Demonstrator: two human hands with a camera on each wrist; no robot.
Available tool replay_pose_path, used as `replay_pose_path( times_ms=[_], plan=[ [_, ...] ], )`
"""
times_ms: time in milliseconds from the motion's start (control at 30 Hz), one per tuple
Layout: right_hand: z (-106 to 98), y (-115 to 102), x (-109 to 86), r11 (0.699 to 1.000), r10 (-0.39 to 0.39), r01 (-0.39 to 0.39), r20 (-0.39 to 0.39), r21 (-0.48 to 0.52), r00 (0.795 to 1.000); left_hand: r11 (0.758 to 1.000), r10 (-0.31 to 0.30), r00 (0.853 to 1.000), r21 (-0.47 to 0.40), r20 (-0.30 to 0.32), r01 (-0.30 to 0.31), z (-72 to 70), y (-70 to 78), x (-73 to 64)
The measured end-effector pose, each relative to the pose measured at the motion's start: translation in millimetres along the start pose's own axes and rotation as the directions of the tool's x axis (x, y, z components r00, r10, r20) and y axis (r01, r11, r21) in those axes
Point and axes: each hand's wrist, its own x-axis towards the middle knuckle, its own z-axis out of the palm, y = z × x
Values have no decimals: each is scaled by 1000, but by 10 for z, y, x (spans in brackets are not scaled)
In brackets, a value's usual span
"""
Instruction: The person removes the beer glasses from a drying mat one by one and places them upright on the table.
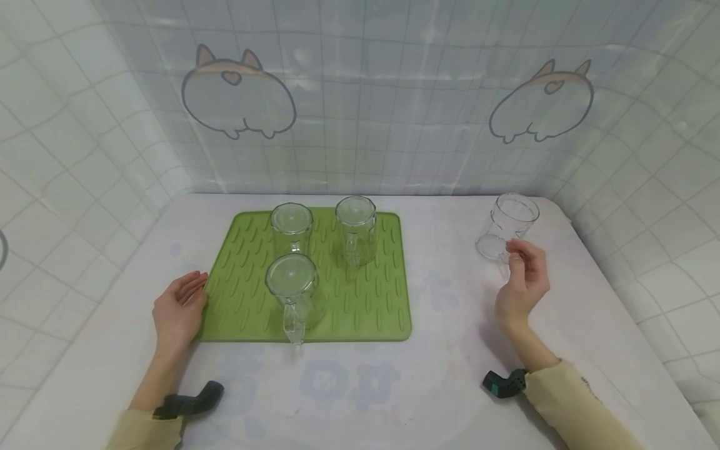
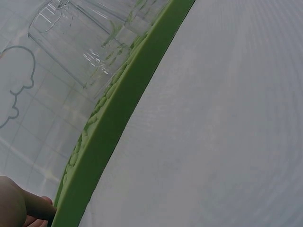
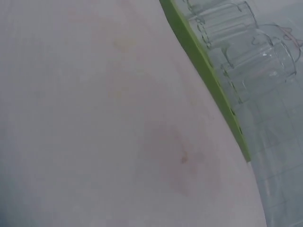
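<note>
In the head view my right hand (image 1: pixel 522 284) is at a clear glass mug (image 1: pixel 509 220) on the right of the table, its thumb and fingers pinching at the handle side. That mug stands with its open rim up. My left hand (image 1: pixel 179 307) rests beside the left edge of a green ribbed drying mat (image 1: pixel 371 312), fingers loosely bent, the thumb touching the edge in the left wrist view. Three glass mugs stand base up on the mat: a front one (image 1: pixel 292 278), a back left one (image 1: pixel 291 220) and a back right one (image 1: pixel 357 219). The right wrist view shows no hand.
The white table (image 1: pixel 349 400) has a faint printed pattern. A pale grid-patterned curtain (image 1: pixel 388 112) with cartoon dog drawings hangs behind it and along both sides. Black wrist devices (image 1: pixel 191 400) sit at both sleeves.
</note>
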Motion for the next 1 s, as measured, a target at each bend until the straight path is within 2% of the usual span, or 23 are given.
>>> replay_pose_path(
  times_ms=[167, 333, 467, 633, 900, 1000],
  plan=[
    [-39, 89, -55, 995, 97, -96, 117, -17, 988, 1000, -3, 1000, 6, -4, 3, 6, -2, -4],
    [6, 14, -129, 978, 198, -181, 200, -101, 959, 1000, -4, 1000, -3, -3, 4, 3, 0, -13],
    [57, -65, -204, 947, 306, -264, 263, -181, 915, 1000, -5, 1000, -10, 0, 5, -1, 7, -11],
    [123, -124, -278, 912, 396, -323, 330, -253, 857, 1000, -15, 1000, -23, 1, 15, 4, 11, -6],
    [205, -221, -351, 874, 473, -368, 373, -318, 798, 999, -9, 1000, -45, 11, 10, -6, 11, -2],
    [233, -263, -373, 861, 501, -392, 399, -326, 768, 999, -9, 1000, -38, 8, 9, -8, 10, -3]
  ],
)
